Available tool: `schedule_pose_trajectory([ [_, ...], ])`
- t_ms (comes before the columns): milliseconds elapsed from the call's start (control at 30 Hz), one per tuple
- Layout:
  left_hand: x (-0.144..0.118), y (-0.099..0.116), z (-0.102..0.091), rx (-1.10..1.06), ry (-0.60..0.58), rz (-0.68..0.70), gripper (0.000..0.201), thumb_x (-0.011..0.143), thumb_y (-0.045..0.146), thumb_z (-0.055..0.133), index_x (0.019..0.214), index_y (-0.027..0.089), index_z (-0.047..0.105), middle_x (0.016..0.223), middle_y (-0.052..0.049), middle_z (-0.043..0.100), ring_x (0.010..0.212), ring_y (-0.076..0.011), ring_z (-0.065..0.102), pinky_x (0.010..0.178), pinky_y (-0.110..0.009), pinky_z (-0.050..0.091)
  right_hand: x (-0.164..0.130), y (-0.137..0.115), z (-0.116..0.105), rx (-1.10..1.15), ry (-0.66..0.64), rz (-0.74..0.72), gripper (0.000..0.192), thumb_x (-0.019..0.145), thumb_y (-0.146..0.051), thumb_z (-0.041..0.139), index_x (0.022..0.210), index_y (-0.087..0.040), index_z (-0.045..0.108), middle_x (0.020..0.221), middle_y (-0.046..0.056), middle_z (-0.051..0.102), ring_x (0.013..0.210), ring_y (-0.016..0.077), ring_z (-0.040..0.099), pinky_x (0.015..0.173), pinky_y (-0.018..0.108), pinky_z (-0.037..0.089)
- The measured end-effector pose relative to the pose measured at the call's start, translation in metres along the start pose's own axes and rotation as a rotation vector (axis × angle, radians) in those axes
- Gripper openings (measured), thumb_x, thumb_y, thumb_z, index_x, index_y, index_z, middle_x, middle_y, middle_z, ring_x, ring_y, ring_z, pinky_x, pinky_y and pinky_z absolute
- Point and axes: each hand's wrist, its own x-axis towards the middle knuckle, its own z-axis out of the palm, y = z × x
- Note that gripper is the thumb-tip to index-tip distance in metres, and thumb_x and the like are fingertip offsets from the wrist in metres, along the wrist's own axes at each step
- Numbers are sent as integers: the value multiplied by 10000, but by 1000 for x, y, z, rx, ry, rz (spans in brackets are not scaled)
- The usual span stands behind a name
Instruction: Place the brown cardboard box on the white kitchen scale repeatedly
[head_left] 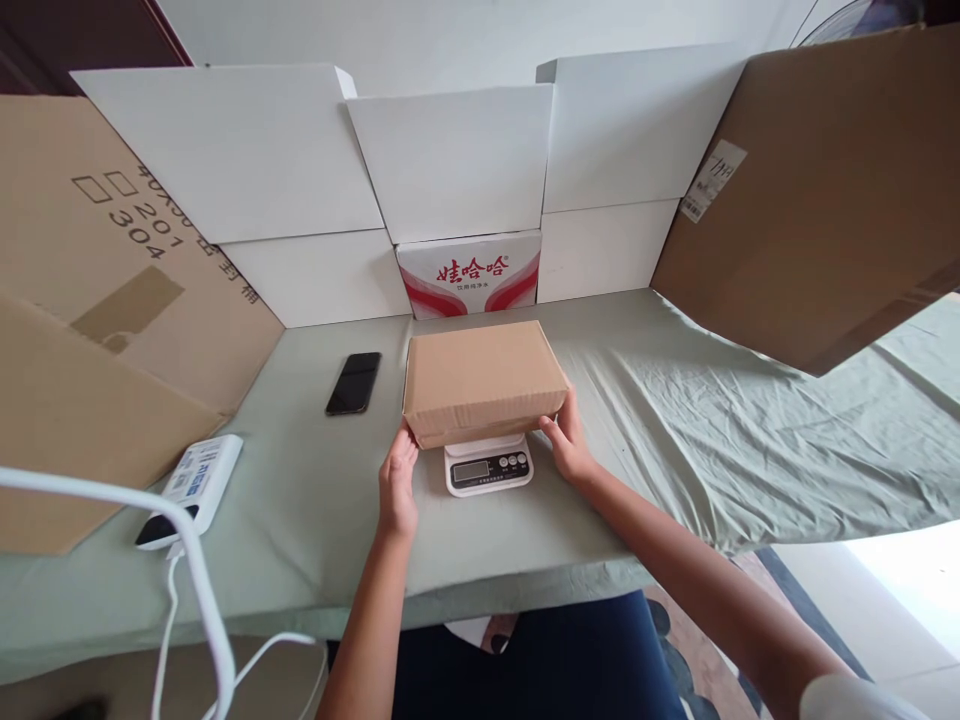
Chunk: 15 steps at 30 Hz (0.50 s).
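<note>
A closed brown cardboard box (484,375) is in the middle of the table, over a white kitchen scale (489,485). The box hides the scale's platform, so I cannot tell whether it rests there or is held just above. The scale's display and buttons show at the front. My left hand (399,475) grips the box's front left corner, with fingers partly under it. At the front right corner my right hand (566,435) holds it, thumb on the front face and fingers along the side.
A black phone (354,384) lies left of the box. Farther left is a white power bank (196,485) with a white cable (196,570). White boxes (454,160) line the back; large cardboard boxes (817,190) flank the table. Green cloth (690,430) covers it, wrinkled at right.
</note>
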Motion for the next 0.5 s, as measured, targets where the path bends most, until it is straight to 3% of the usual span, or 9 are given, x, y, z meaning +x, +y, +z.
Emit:
schedule_pose_trajectory([
  [500,-3,-6,-7,-7,28,-2,922,799,871,571,1415,197,701,1513,-210,630,1530,-406,461,1272,-572,345,3,-3,0,47,4,-8,749,988,-684,529,1621,-330,342,1647,107,424,1519,361,403,1254,576,389],
])
